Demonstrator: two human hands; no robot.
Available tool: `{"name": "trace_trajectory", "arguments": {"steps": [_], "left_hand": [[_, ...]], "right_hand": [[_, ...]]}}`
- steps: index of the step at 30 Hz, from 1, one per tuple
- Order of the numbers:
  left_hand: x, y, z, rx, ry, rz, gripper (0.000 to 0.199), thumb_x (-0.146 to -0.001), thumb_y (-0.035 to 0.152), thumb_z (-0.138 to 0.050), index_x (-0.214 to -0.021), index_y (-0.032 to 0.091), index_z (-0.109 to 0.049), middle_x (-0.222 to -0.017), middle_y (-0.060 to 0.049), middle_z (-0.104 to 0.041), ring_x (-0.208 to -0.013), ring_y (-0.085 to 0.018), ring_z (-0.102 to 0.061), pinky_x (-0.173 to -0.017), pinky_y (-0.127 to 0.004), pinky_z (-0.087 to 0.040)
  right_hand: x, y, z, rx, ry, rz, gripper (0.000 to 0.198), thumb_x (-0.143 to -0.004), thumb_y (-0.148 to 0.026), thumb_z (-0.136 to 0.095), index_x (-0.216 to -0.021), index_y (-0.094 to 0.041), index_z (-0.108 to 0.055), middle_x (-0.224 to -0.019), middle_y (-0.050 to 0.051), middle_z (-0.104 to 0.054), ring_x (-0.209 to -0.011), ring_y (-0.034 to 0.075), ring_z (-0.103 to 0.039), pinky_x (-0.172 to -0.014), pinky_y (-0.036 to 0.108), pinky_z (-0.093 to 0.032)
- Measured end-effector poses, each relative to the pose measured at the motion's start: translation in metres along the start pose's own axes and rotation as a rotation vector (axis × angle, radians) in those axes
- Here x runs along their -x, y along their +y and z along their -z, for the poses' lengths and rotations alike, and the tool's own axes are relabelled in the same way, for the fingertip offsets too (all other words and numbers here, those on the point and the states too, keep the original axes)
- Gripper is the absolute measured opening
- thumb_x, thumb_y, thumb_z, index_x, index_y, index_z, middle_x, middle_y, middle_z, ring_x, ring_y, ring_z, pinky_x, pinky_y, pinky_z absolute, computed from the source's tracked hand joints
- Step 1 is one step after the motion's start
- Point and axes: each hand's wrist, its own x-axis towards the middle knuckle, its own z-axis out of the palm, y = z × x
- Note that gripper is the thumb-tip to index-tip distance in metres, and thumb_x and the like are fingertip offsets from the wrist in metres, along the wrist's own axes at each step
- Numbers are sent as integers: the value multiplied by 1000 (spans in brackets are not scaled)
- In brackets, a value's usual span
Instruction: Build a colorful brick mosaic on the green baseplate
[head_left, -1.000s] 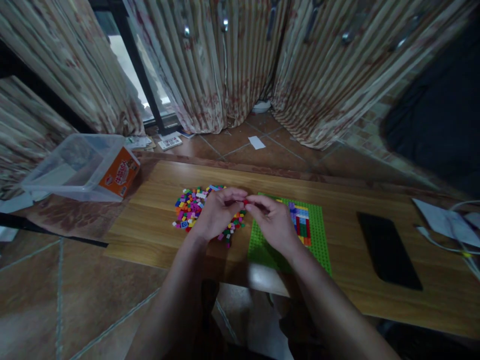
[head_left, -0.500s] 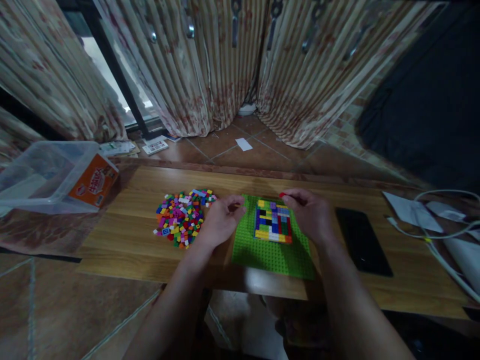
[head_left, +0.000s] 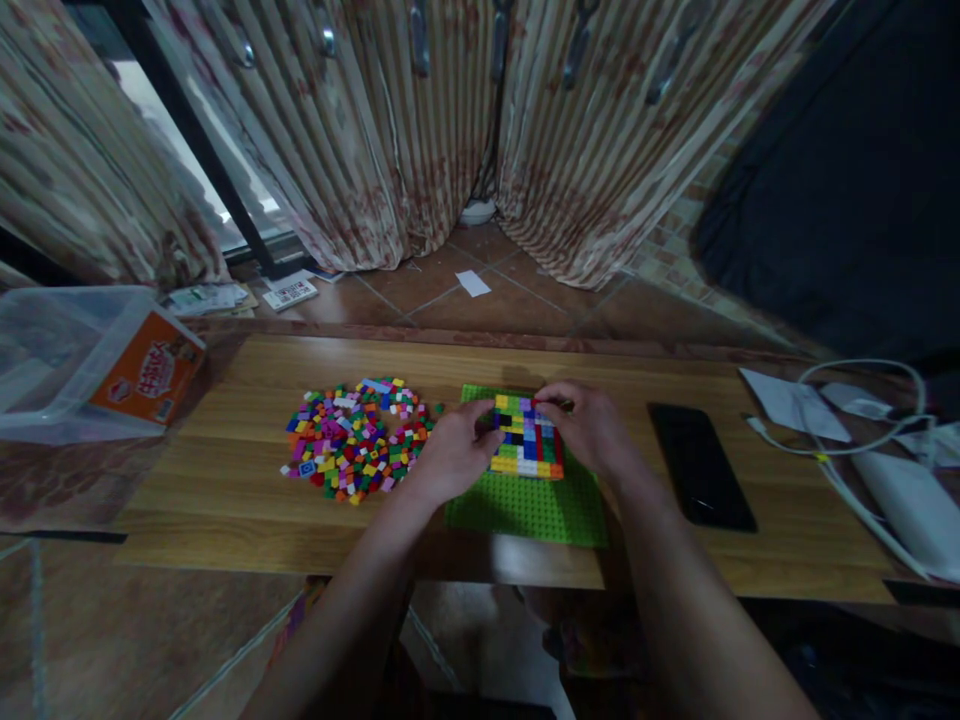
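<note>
Wooden table (head_left: 225, 470) holds a green baseplate (head_left: 525, 505) where the right hand (head_left: 592, 430) seems to pinch 1 small brick onto the mosaic's (head_left: 527, 445) top edge, calling for a firm downward press, while the left hand (head_left: 450, 455), fingers curled, steadies the baseplate's left side.

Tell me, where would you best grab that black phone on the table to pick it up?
Probably by its two long edges, coming straight down from above. The phone lies flat on the wooden table, a thin slab with nothing to hook under, so thumb and fingers should pinch across its narrow width. Its left long edge sits close to the right hand, while the right edge has bare wood beside it.
</note>
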Motion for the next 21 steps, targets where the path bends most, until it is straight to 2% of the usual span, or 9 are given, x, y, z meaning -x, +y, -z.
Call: {"name": "trace_trajectory", "arguments": {"steps": [8, 16, 21], "left_hand": [[1, 5, 2, -83, -37, 30, 47, -83, 20, -59, -129, 13, -60, -113, -12, -72, -102, -24, -69, -94, -39, -53], [3, 9, 3, -82, -54, 63, 50, -82, 18, -60, -131, 13, -58, -119, -13, -70, -104, -23, -69, -95, -36, -53], [2, 8, 2, -82, -42, 51, 48, -81, 17, -60, -129, 15, -60, -118, -12, -71, -101, -24, -69, -92, -37, -54]], "right_hand": [[-4, -1, -2, -36, -38, -67, 13, -80, -25, -60, -83, -21, -72, -83, 4, -74, -73, 19, -65, -73, 33, -49], [-8, 1, 1, -52, -109, -97, 14, -80, -27, -61, -82, -21, -74, -85, 5, -75, -77, 20, -68, -75, 32, -50], [-7, -1, -2, -24, -69, -87, 15, -79, -26, -60, -80, -20, -74, -83, 4, -76, -75, 19, -67, -73, 32, -50]]}}
